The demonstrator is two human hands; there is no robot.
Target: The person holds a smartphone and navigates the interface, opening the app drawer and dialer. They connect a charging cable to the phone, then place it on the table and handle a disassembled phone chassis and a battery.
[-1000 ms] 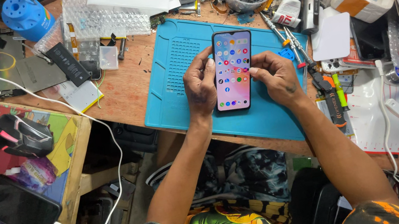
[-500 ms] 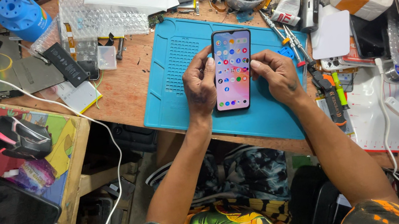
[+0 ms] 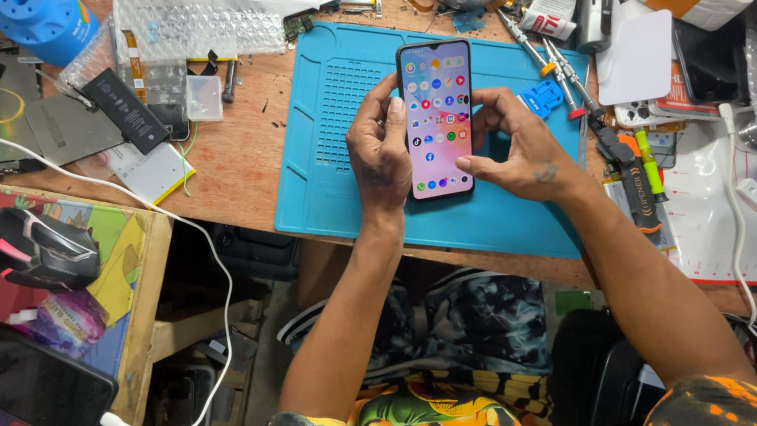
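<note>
Over the cluttered counter's blue mat (image 3: pixel 333 180), the left hand (image 3: pixel 378 147) gripped the lit phone (image 3: pixel 437 117) steady so the right hand (image 3: pixel 516 156), also closed on it, could thumb its screen.

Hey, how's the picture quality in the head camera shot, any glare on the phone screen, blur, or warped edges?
Head view: even, soft light with only faint shadows under the left hand and right hand; the lit phone screen shows its icons clearly, with no glare; focus is sharp across the blue mat; a wide-angle lens bends the desk edges towards the corners; the dark phone at lower left reflects little.
</note>
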